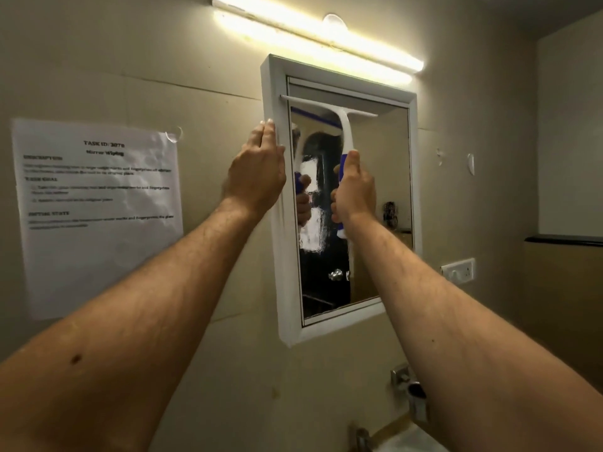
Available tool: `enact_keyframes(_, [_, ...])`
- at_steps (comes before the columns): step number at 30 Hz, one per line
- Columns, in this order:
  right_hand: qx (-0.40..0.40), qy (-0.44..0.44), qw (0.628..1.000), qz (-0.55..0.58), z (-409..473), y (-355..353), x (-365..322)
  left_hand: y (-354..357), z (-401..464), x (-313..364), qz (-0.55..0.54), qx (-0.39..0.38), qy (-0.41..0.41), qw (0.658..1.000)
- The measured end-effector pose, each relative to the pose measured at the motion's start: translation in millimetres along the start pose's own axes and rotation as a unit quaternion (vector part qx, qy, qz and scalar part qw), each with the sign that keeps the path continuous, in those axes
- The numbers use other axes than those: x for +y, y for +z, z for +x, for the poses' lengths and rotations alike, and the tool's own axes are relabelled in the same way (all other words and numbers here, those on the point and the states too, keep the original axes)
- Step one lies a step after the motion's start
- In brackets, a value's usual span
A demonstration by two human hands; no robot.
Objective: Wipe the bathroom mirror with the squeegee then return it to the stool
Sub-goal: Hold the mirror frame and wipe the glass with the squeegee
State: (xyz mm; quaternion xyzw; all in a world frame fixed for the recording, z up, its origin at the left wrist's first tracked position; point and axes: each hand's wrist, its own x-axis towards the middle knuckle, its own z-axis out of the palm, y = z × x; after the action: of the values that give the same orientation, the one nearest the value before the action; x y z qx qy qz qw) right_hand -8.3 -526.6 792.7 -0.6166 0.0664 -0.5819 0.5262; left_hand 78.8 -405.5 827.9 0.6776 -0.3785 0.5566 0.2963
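Forearms, two, bare, reaching up from the lower corners toward the wall.

Right hand (354, 190): fingers and thumb wrapped round the blue-and-white handle of the squeegee (346, 138), thumb uppermost along the grip.

Left hand (257, 168): fingers straight, laid flat against the left side of the white frame (272, 89), steadying the cabinet; it holds nothing.

Squeegee: blade edge pressed level across the top of the bathroom mirror (381, 203), spanning most of the glass width from the left frame, short of the right side. Judged a light, rigid plastic tool with a soft rubber lip; best held low on the handle, as now, so the blade keeps even contact. Wet glass may let it skid.

Mirror: hazy white smear on the left half of the glass, so wiping appears barely begun.

Surroundings: tube light (319, 37) above; printed task sheet (98, 216) taped to the left wall; switch plate (458, 270) at right; tap (408, 386) below. Stool not in view.
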Motion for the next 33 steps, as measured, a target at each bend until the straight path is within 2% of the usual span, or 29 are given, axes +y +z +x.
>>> enact_keyframes(6, [-0.030, -0.010, 0.999, 0.007, 29.0, -7.2, 2.9, 28.2, 7.9, -2.4, -0.022, 0.026, -0.058, 0.998])
enact_keyframes(13, [-0.033, 0.018, 0.999, -0.005, 38.7, -10.3, 32.4, 58.9, -5.0, 6.3, -0.141, 0.110, -0.148, 0.973])
enact_keyframes(19, [-0.041, 0.031, 0.999, -0.007, 34.2, -20.0, 34.0, 63.9, -13.9, 7.0, -0.147, 0.110, -0.136, 0.974])
enact_keyframes(23, [-0.060, -0.021, 0.998, 0.007, 41.2, -16.0, 6.3, 68.7, -21.0, 1.9, -0.141, 0.107, -0.131, 0.975])
enact_keyframes(26, [-0.051, 0.005, 0.999, 0.001, 34.3, -16.3, 21.9, 73.3, -32.8, 1.1, -0.158, 0.112, -0.129, 0.973])
enact_keyframes(31, [-0.092, 0.031, 0.994, -0.049, -26.2, -23.8, 32.7, 77.0, -43.1, 5.9, -0.165, 0.125, -0.135, 0.969])
enact_keyframes(33, [-0.084, 0.053, 0.995, 0.005, -18.1, -33.2, 45.3, 78.3, -44.0, 6.1, -0.167, 0.128, -0.145, 0.967])
